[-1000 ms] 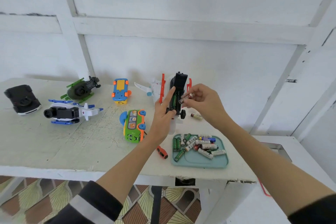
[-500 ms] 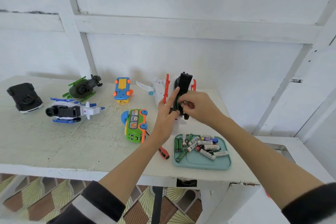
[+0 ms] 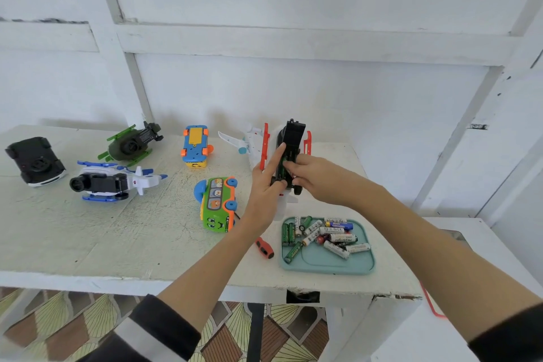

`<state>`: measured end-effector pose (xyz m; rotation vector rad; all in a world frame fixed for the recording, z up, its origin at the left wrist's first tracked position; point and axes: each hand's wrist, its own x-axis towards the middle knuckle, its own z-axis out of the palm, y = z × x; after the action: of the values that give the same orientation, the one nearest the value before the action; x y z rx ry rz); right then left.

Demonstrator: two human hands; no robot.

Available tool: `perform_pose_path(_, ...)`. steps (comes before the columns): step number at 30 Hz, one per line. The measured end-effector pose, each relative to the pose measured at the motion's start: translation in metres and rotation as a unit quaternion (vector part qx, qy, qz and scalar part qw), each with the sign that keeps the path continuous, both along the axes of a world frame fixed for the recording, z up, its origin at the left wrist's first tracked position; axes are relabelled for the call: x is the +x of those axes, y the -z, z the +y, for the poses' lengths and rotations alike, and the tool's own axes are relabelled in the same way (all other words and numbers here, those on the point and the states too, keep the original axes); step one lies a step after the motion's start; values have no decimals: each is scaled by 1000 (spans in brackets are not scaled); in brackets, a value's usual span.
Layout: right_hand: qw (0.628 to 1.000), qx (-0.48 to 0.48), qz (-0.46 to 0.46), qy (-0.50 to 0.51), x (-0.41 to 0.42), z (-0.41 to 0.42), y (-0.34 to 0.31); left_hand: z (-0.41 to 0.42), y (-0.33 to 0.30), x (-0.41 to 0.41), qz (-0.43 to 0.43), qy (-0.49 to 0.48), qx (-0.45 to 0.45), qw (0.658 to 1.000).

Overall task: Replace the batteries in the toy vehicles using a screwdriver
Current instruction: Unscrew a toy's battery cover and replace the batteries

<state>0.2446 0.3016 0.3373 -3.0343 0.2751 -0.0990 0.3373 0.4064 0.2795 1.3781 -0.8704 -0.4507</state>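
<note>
Just behind the teal tray (image 3: 329,266), the black toy vehicle (image 3: 289,153) is being gripped upright by the left hand (image 3: 266,188); a battery (image 3: 291,175) is being pinched and pressed into its compartment by the right hand (image 3: 317,182). Battery fitting is judged under way; firm seating is being called for next, then the screwdriver (image 3: 264,247), left of the tray.

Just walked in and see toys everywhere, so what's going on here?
A person is swapping batteries in toy vehicles. The left hand holds a black toy vehicle upright above the table, while the right hand presses a battery into its open underside. Spare batteries lie in a teal tray, with the screwdriver beside it.
</note>
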Motion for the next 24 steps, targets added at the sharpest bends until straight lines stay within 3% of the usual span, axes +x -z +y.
perform_pose_path(4, 1000, -10, -26, 8, 1, 1, 2, -1, 1, -1, 0, 1, 1, 1000)
perform_pose_path(9, 990, 46, -131, 3, 2, 0, -2, -3, 1, -3, -7, 18, -5, 1000)
perform_pose_path(14, 988, 66, -143, 11, 2, -1, 2, -4, 2, 0, -17, 17, -1, 1000)
perform_pose_path(24, 951, 187, -207, 135, 3, 6, 4, 1, 3, -4, -10, 27, -7, 1000)
